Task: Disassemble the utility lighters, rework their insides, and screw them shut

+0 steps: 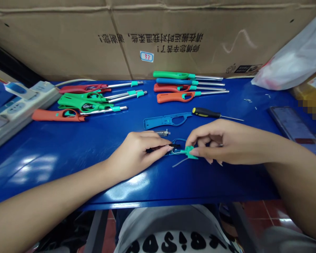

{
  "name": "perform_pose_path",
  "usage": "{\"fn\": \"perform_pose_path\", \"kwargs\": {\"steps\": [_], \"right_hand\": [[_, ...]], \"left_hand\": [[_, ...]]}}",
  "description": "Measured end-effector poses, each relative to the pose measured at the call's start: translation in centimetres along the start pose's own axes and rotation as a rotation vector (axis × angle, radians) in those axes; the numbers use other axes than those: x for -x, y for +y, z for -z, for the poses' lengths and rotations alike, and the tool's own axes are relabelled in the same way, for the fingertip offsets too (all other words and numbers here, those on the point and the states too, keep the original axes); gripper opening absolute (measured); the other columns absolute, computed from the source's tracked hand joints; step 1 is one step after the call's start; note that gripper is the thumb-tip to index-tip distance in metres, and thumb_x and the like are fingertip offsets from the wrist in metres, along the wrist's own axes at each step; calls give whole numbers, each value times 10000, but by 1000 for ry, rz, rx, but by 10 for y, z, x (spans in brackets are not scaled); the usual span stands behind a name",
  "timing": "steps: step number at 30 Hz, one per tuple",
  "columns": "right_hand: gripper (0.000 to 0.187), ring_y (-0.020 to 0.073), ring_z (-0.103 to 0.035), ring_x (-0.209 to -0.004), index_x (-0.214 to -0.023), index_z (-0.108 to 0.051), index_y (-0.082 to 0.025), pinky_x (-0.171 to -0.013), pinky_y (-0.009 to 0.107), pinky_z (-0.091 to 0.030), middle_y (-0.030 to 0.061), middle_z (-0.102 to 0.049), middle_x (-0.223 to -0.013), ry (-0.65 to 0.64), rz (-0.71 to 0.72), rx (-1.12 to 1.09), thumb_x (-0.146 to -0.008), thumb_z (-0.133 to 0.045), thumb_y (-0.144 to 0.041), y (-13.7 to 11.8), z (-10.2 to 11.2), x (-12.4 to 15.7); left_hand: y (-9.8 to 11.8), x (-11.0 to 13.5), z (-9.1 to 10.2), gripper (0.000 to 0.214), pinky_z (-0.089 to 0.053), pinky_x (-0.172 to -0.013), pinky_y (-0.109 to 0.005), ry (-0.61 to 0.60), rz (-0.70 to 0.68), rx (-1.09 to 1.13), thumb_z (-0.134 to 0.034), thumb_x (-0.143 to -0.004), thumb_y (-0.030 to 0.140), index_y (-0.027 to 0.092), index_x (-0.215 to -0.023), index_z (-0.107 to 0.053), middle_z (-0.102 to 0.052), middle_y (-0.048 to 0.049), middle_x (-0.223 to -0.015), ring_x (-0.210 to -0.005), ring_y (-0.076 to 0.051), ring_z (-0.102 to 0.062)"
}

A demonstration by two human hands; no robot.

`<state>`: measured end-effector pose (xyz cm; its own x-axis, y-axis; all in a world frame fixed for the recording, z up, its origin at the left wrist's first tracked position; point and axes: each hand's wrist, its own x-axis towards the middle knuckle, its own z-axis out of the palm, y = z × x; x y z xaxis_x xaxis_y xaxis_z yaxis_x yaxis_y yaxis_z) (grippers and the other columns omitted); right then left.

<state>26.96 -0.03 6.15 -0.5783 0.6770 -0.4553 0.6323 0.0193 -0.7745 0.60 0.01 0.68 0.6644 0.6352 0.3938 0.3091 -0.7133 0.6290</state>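
Note:
My left hand [139,151] pinches a small black part [175,145] between thumb and forefinger, low over the blue table. Just to its right, my right hand [213,142] is closed on a teal plastic piece [190,152]. A thin wire runs between the two parts, and a thin clear tube [180,162] sticks out below the teal piece. Beneath the hands lies a blue lighter half-shell [179,141], mostly covered by fingers. Behind it are a clear fuel tank [162,133], partly hidden by my left hand, and another blue half-shell [164,121].
A black-and-yellow screwdriver [206,113] lies behind my right hand. Long-nosed lighters in several colours form a left group [81,102] and a right row [175,96]. A power strip [42,96] stands left; a phone [295,126] and plastic bag [292,56] are right. Cardboard [76,42] walls the back.

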Motion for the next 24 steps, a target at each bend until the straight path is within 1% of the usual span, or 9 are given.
{"fn": "perform_pose_path", "kwargs": {"steps": [3, 5, 9, 12, 14, 17, 20, 22, 24], "right_hand": [[273, 86, -457, -455, -963, -754, -217, -416, 218, -322, -58, -539, -566, 88, -13, 24, -900, -671, -469, 3, -2, -4], [258, 86, -414, -471, -934, -754, -217, -425, 225, -292, -61, -503, -567, 96, 2, 74, -904, -653, -452, 4, -3, -6], [271, 101, -428, -526, -943, -762, -223, -467, 245, -311, -42, -537, -630, 88, 47, 130, -911, -638, -462, 7, -6, -10], [272, 109, -462, -584, -990, -756, -223, -515, 252, -344, -26, -579, -707, 129, 80, 65, -918, -635, -456, 9, -9, -14], [263, 112, -464, -600, -992, -752, -218, -531, 253, -347, -29, -565, -694, 140, 87, 12, -920, -638, -443, 10, -10, -17], [255, 102, -442, -583, -960, -761, -203, -523, 248, -333, -33, -546, -665, 99, 59, -87, -912, -654, -430, 9, -12, -21], [249, 89, -447, -518, -986, -760, -202, -471, 229, -332, -51, -527, -595, 58, -19, -213, -911, -668, -422, 7, -14, -22], [238, 81, -446, -463, -1001, -753, -203, -427, 214, -326, -67, -506, -541, 73, -44, -250, -918, -668, -409, 5, -15, -22], [224, 70, -449, -434, -992, -751, -193, -407, 202, -332, -67, -519, -534, 107, -32, -253, -924, -667, -389, 5, -16, -23]], "left_hand": [[0, 1, 0, 146, -577, -770, -214, 4, -2, 5, -724, -941, 167, 108, -1047, -806, -800, -74, -925, -797, -132, -736], [0, 1, 0, 140, -576, -774, -214, 15, -11, 10, -730, -936, 164, 111, -1041, -807, -802, -71, -923, -790, -130, -734], [-1, -1, -1, 133, -579, -780, -206, 44, -36, 36, -742, -922, 148, 119, -1034, -808, -812, -69, -939, -798, -128, -741], [-1, -1, -2, 130, -582, -779, -192, 56, -46, 61, -748, -917, 142, 116, -1027, -811, -816, -71, -936, -791, -123, -747], [-2, -1, -3, 125, -583, -780, -189, 58, -47, 74, -748, -915, 135, 116, -1020, -813, -818, -70, -934, -786, -121, -749], [-1, 0, -3, 121, -586, -786, -191, 77, -39, 90, -751, -909, 125, 118, -1011, -816, -821, -70, -941, -784, -119, -750], [-1, 1, -4, 120, -587, -766, -193, 87, -19, 103, -756, -905, 123, 126, -1006, -820, -822, -64, -928, -764, -116, -747], [0, 0, -4, 114, -587, -751, -195, 93, -10, 110, -760, -903, 126, 126, -998, -822, -823, -67, -921, -761, -119, -750], [-1, 0, -4, 107, -589, -761, -195, 100, -6, 114, -764, -900, 129, 123, -988, -825, -826, -76, -926, -777, -125, -761]]}}
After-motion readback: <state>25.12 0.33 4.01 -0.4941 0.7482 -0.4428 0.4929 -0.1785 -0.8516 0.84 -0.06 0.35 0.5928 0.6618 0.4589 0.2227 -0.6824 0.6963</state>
